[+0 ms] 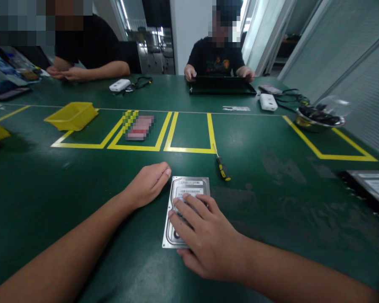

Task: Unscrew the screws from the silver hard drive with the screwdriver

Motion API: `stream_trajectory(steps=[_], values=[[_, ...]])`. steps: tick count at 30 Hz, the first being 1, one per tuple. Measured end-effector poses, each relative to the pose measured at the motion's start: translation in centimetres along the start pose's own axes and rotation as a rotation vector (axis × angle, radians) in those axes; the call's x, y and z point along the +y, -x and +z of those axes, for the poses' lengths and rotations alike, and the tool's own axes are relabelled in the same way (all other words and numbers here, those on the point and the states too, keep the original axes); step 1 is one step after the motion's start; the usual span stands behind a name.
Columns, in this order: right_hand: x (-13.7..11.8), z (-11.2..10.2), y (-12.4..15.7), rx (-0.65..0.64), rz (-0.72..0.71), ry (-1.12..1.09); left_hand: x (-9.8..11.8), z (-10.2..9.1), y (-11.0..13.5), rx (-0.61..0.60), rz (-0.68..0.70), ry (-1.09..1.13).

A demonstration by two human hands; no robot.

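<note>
A silver hard drive (pixel 189 187) lies flat on the green table (pixel 271 202) right in front of me, its label side up. My right hand (pixel 202 235) rests on top of it, fingers spread flat over the lid. My left hand (pixel 148 183) lies on the table just left of the drive's upper corner, its fingers loosely curled together, and I see nothing in them. A small screwdriver (pixel 221 165) with a yellow and black handle lies on the table a little to the right of the drive.
Yellow tape boxes (pixel 189 149) mark the table's middle. A yellow bin (pixel 72 115) sits far left, a metal bowl (pixel 318 120) of parts far right, another drive (pixel 374 185) at the right edge. Two people sit across; one holds a black laptop (pixel 221 86).
</note>
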State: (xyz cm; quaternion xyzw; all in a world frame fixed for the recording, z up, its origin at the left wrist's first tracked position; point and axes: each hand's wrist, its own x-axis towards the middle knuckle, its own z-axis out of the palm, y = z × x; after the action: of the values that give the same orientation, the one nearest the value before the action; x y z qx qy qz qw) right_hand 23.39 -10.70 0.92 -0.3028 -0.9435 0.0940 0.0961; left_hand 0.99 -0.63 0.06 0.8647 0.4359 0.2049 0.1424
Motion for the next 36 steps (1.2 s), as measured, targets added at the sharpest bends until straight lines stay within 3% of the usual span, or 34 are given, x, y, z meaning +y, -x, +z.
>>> stream_trajectory(steps=[15, 24, 36], values=[[0.01, 0.01, -0.03, 0.01, 0.001, -0.002, -0.45, 0.44, -0.05, 0.05, 0.038, 0.007], [0.08, 0.11, -0.01, 0.0, -0.004, 0.001, -0.06, 0.09, 0.11, 0.138, 0.038, 0.041], [0.05, 0.18, 0.09, 0.012, -0.011, 0.006, -0.05, 0.07, -0.25, 0.018, 0.033, 0.13]])
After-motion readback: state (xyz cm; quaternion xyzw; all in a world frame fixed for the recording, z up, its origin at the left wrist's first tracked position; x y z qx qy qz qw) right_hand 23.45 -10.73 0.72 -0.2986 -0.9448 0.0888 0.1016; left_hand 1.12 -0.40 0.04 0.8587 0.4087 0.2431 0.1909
